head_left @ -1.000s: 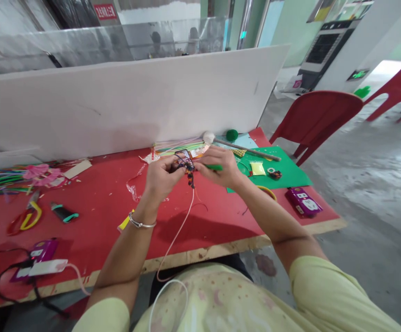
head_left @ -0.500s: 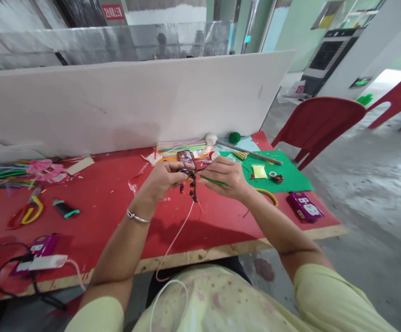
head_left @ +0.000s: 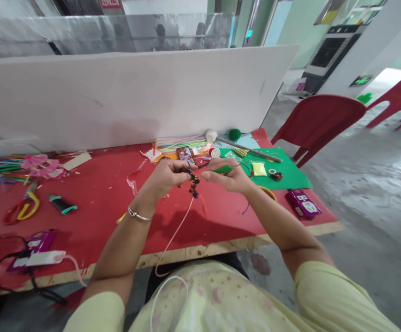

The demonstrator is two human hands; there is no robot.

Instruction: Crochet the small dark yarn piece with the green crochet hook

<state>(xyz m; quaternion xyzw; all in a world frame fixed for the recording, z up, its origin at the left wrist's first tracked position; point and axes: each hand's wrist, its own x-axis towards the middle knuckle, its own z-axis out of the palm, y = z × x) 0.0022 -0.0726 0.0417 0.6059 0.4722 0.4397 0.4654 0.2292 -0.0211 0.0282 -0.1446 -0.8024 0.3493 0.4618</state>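
Above the middle of the table, my left hand [head_left: 171,174] pinches a small piece of dark and orange yarn work [head_left: 194,185] between thumb and fingers. The piece hangs down in short knobbly strands. Close by on the right, my right hand [head_left: 230,175] is closed round a slim tool with a green handle [head_left: 224,169], which looks like a crochet hook. Its dark shaft points left toward the yarn, and its tip is too small to make out. A dark thread seems to run over the right fingers. Behind the hands a phone [head_left: 185,155] shows a picture.
A pale pink cable [head_left: 176,230] runs from below the yarn work to my lap. Scissors [head_left: 27,203], a black and teal cutter [head_left: 62,204] and a purple box with plugs [head_left: 43,244] lie left. Right are a green mat [head_left: 292,173] and purple box [head_left: 303,204]. A white board [head_left: 134,97] stands behind.
My right hand has turned, so more of the green handle shows above its fingers. The yarn piece has shifted slightly upward and bunched. The view has tilted a little.
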